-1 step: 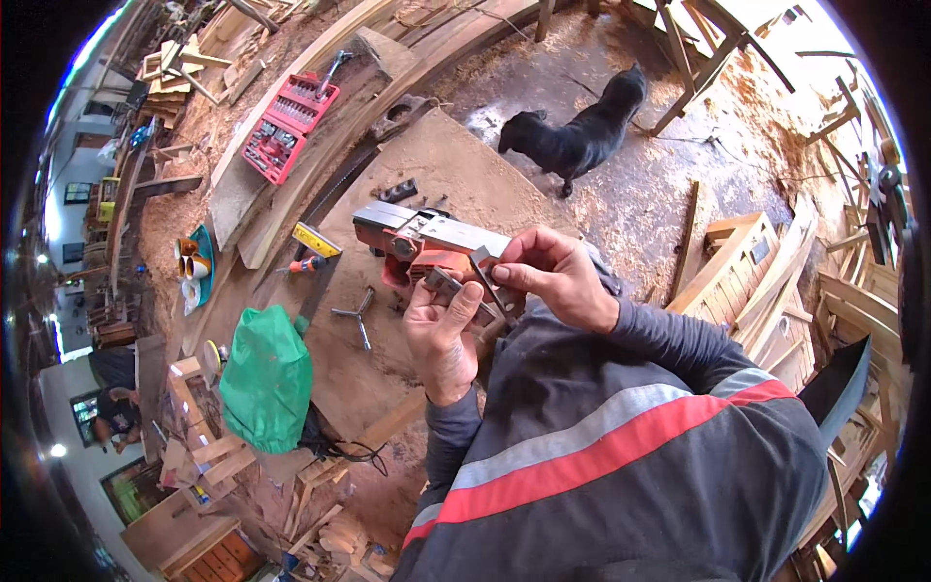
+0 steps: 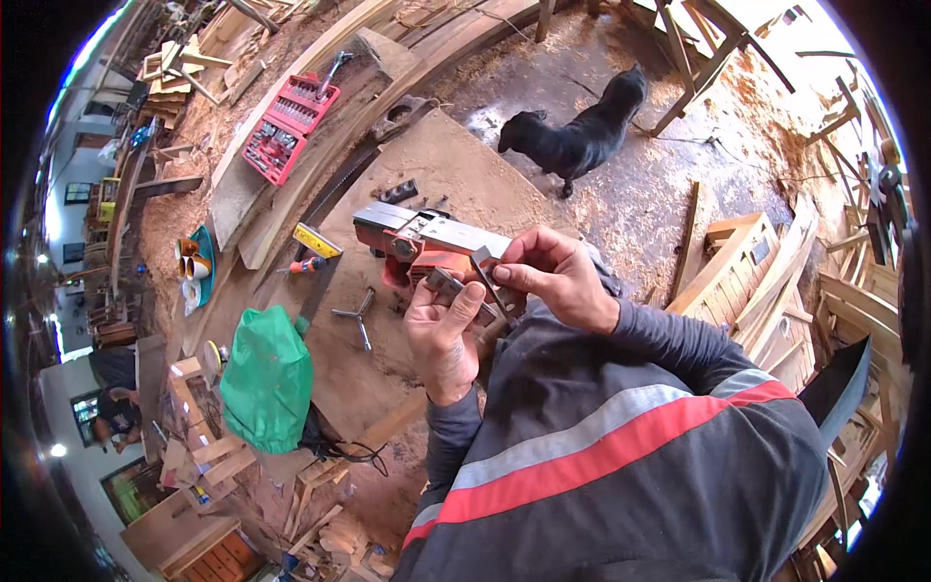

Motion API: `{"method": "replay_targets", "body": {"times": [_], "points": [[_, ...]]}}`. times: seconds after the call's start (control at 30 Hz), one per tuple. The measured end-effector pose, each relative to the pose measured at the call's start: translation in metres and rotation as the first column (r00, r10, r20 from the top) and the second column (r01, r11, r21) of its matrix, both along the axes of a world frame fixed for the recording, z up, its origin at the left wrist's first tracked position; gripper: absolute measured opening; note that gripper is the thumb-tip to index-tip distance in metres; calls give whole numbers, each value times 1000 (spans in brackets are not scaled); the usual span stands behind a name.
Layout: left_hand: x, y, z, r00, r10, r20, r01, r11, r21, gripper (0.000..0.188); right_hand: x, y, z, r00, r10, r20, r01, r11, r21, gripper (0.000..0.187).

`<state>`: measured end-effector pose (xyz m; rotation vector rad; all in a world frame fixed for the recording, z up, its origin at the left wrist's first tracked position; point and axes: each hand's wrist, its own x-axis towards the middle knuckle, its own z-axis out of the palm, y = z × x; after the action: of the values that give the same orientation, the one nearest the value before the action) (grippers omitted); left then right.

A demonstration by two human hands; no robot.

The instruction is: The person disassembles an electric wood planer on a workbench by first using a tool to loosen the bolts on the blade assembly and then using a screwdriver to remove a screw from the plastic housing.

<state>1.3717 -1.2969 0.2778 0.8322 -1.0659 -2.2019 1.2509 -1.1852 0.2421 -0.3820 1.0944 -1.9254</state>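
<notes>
An orange electric hand planer (image 2: 456, 233) lies sole-up on the wooden board, just beyond my hands. My left hand (image 2: 444, 344) is closed on a small grey metal block (image 2: 443, 282), held between thumb and fingers beside the planer's body. My right hand (image 2: 567, 281) pinches a thin, dark metal strip (image 2: 501, 291) near the planer's close end. Its curled fingers partly cover the strip. Left of my hands lies a three-armed socket wrench (image 2: 361, 315). A dark metal piece (image 2: 397, 191) and some small bolts rest beyond the planer.
A yellow-handled square (image 2: 318, 240) and an orange screwdriver (image 2: 307, 264) lie at the board's left edge, near a green bag (image 2: 267, 383). Farther off is a red socket set case (image 2: 281, 145). A black dog (image 2: 582, 126) stands on the shavings-strewn floor. Another person (image 2: 118, 417) is far left.
</notes>
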Motion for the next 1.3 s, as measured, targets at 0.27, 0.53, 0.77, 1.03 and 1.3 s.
{"method": "replay_targets", "body": {"times": [0.27,0.53,0.77,1.03,1.3], "points": [[-6,-2,-12,998,-55,24,57,996,-68,29,-11,4,6,990,102,94,-105,994,23,19],[-13,-3,-8,995,-100,19,101,993,-61,32,-19,3,-2,967,118,226,-137,988,69,17],[-33,2,-12,991,-132,-6,132,989,61,19,-31,12,4,950,12,312,-29,998,51,12],[-16,-3,-2,996,-51,-71,47,998,-46,23,-32,-3,-2,948,48,315,-31,998,-56,15],[-4,-22,-8,990,-13,-137,3,997,-75,24,-35,-22,7,937,217,274,-193,975,-112,26]]}}
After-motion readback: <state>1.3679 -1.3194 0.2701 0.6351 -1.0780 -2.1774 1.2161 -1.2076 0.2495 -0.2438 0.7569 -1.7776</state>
